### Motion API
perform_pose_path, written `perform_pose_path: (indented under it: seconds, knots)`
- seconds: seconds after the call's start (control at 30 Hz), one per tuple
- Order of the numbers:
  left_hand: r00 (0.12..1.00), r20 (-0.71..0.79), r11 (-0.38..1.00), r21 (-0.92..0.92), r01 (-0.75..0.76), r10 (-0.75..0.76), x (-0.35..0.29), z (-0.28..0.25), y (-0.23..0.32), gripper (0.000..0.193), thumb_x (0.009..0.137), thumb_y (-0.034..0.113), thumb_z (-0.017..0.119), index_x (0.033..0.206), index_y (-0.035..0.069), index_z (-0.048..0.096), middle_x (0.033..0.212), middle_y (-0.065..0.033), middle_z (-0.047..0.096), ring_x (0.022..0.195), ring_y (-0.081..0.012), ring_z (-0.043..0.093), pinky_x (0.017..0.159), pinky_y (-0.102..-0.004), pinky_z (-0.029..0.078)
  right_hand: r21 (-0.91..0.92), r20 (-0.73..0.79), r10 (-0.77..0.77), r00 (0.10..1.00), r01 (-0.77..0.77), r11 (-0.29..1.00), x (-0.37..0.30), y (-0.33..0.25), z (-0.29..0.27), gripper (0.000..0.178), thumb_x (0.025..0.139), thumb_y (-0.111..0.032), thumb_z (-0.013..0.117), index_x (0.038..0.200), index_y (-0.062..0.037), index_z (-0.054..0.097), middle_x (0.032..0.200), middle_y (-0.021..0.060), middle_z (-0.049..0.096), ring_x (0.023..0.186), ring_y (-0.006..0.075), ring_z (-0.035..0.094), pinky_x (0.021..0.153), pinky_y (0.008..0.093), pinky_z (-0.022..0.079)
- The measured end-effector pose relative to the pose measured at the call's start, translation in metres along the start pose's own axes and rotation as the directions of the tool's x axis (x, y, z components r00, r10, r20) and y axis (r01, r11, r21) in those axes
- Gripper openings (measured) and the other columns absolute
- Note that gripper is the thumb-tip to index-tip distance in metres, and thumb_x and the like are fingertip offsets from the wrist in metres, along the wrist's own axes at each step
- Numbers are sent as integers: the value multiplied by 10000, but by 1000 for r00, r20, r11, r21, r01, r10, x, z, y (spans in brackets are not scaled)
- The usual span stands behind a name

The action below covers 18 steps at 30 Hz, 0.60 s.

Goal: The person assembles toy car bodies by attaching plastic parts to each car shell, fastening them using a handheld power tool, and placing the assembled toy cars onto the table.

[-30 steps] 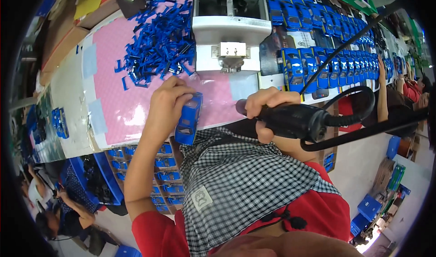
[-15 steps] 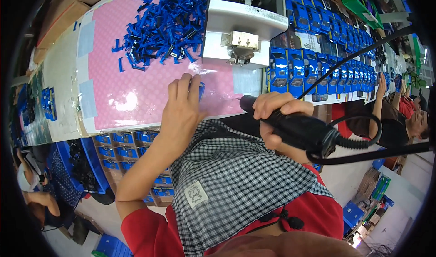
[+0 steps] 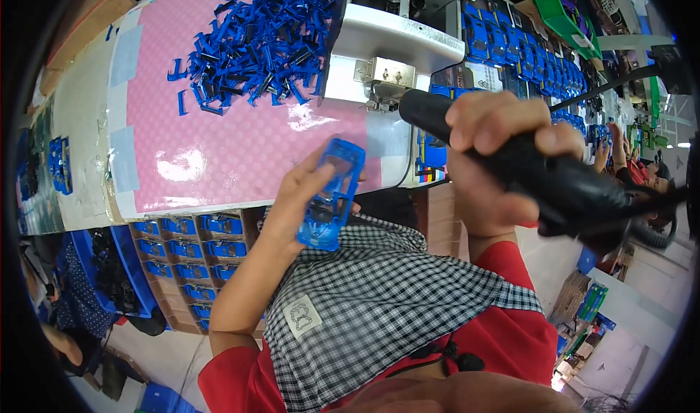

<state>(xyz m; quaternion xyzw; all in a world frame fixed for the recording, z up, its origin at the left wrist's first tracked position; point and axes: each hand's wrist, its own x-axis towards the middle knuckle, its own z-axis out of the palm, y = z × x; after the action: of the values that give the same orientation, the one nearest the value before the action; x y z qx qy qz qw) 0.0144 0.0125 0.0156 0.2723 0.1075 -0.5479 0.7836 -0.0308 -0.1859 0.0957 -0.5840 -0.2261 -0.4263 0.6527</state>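
Observation:
My left hand [image 3: 288, 201] grips a blue plastic toy car body [image 3: 337, 187], held tilted over the mat's near edge with its hollow side showing. My right hand [image 3: 503, 132] is wrapped around a black electric screwdriver [image 3: 430, 115], blurred by motion at the rear. The driver's nose points left, close to the metal outlet block [image 3: 390, 72] on the front of a grey screw-feeder machine [image 3: 401, 26]. Whether its tip touches the block I cannot tell.
On the pink mat [image 3: 182, 132] lies a pile of small blue plastic parts [image 3: 255, 55]. Blue toy cars [image 3: 499, 41] stand in rows beyond the machine. A divided box of blue cars [image 3: 186, 249] sits below the table edge. A black cable [image 3: 612, 85] crosses the right.
My right hand has carried the screwdriver up to the feeder's front. My left hand has come nearer to me and turned, bringing the blue car body into full view.

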Motion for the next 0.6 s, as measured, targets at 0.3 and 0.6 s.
perform_pose_path:
  seconds: [0.3,0.6]
  knots:
    - [998,-59,968,251,-18,34,15,-8,-9,428,923,276,534,1238,-6,469,1002,-164,634,744,-192,654,599,-296,570,-211,-82,272,959,-283,936,7,13,2,556,846,-569,565,1085,-111,361,726,74,497,523,163,507,546,326,473]
    - [995,-83,972,233,-27,48,10,2,-8,342,948,209,500,1237,26,510,991,-53,629,844,-103,621,645,-222,520,-153,-95,433,896,-443,883,-32,5,18,605,781,-506,678,1081,-108,336,796,78,531,600,161,565,632,328,512]
